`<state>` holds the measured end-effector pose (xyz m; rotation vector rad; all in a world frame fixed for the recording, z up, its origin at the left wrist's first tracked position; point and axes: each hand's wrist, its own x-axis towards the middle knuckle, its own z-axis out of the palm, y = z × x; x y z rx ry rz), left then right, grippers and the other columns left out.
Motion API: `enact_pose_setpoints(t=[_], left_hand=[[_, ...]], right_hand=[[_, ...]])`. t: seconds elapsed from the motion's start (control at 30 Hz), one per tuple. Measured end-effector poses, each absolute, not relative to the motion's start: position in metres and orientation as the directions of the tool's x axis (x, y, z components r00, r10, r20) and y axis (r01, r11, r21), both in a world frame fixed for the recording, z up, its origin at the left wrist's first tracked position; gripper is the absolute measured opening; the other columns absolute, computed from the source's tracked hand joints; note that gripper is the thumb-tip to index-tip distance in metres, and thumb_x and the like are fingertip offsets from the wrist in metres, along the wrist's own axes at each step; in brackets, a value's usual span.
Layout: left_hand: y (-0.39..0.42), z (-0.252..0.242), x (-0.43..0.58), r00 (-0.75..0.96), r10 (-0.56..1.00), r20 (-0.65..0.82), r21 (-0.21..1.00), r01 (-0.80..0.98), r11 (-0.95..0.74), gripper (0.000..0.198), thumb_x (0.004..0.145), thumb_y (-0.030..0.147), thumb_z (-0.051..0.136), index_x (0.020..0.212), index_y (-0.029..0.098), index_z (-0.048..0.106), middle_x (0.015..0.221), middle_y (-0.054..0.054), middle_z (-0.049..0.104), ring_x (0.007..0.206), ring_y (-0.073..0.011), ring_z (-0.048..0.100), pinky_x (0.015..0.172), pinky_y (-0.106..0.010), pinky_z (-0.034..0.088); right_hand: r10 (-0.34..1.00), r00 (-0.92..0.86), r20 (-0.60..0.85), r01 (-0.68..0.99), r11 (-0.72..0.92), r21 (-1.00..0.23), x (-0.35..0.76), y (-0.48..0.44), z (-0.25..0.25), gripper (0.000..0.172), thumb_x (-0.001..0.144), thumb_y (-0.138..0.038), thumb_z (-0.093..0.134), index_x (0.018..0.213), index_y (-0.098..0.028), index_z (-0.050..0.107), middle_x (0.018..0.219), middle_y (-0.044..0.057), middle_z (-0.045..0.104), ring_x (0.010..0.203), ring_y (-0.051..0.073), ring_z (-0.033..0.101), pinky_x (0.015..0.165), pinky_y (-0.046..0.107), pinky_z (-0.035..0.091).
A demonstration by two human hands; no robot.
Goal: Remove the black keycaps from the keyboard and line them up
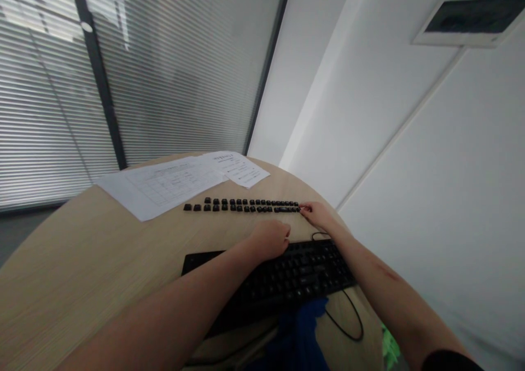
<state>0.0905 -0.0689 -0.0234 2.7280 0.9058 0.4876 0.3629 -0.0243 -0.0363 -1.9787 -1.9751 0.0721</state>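
Note:
A black keyboard (303,275) lies on the round wooden table (82,261) in front of me. Beyond it, several loose black keycaps (246,206) are laid out in two rows. My right hand (318,215) reaches to the right end of those rows, with its fingers pinched on a keycap there. My left hand (270,238) rests curled over the keyboard's far edge, fingers closed; anything inside it is hidden.
Printed paper sheets (164,185) lie at the table's far side, behind the keycaps. The keyboard's black cable (348,319) loops near the table's right edge. Window blinds fill the left background, and a white wall stands to the right.

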Motion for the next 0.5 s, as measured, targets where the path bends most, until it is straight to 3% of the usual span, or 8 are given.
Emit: enact_pose_setpoints(t=[0.2,0.3,0.37,0.43,0.5], left_hand=[[-0.069,-0.022,0.09,0.759,0.609,0.23,0.278,0.548,-0.789,0.021,0.085,0.028,0.053,0.089,0.019,0.071,0.085,-0.012,0.072,0.081,-0.0282,0.068,0.071,-0.038,0.052],[-0.068,-0.023,0.09,0.758,0.608,0.238,0.293,0.541,-0.789,0.019,0.084,0.028,0.055,0.086,0.019,0.072,0.084,-0.012,0.072,0.079,-0.0271,0.067,0.071,-0.037,0.052],[-0.067,-0.024,0.091,0.755,0.609,0.243,0.309,0.535,-0.786,0.018,0.083,0.028,0.056,0.083,0.019,0.072,0.083,-0.011,0.072,0.078,-0.0268,0.067,0.071,-0.037,0.051],[-0.066,-0.024,0.092,0.757,0.604,0.247,0.315,0.527,-0.789,0.017,0.083,0.027,0.056,0.081,0.019,0.071,0.082,-0.011,0.071,0.077,-0.0267,0.066,0.07,-0.037,0.051],[-0.067,-0.023,0.092,0.762,0.599,0.246,0.314,0.522,-0.793,0.016,0.082,0.026,0.056,0.08,0.019,0.071,0.081,-0.011,0.071,0.076,-0.0255,0.066,0.07,-0.036,0.05]], right_hand=[[0.957,0.072,0.282,0.947,0.023,-0.321,0.359,-0.033,-0.025,0.034,0.086,-0.029,0.06,0.115,-0.016,0.073,0.087,0.007,0.075,0.074,0.018,0.065,0.074,0.029,0.048],[0.904,0.126,0.409,0.864,0.103,-0.492,0.355,-0.052,-0.005,0.035,0.091,-0.039,0.053,0.106,-0.015,0.074,0.086,0.008,0.073,0.073,0.019,0.065,0.074,0.032,0.05],[0.842,0.25,0.478,0.714,0.174,-0.678,0.353,-0.075,0.009,0.044,0.094,-0.05,0.046,0.104,-0.015,0.072,0.081,0.007,0.07,0.069,0.018,0.063,0.068,0.032,0.052],[0.802,0.373,0.467,0.445,0.286,-0.848,0.351,-0.104,0.02,0.053,0.094,-0.06,0.04,0.1,-0.017,0.07,0.083,0.008,0.069,0.072,0.02,0.065,0.065,0.033,0.053],[0.816,0.415,0.402,0.209,0.345,-0.915,0.35,-0.134,0.024,0.056,0.092,-0.066,0.038,0.09,-0.019,0.069,0.076,0.007,0.066,0.069,0.02,0.065,0.066,0.034,0.056]])
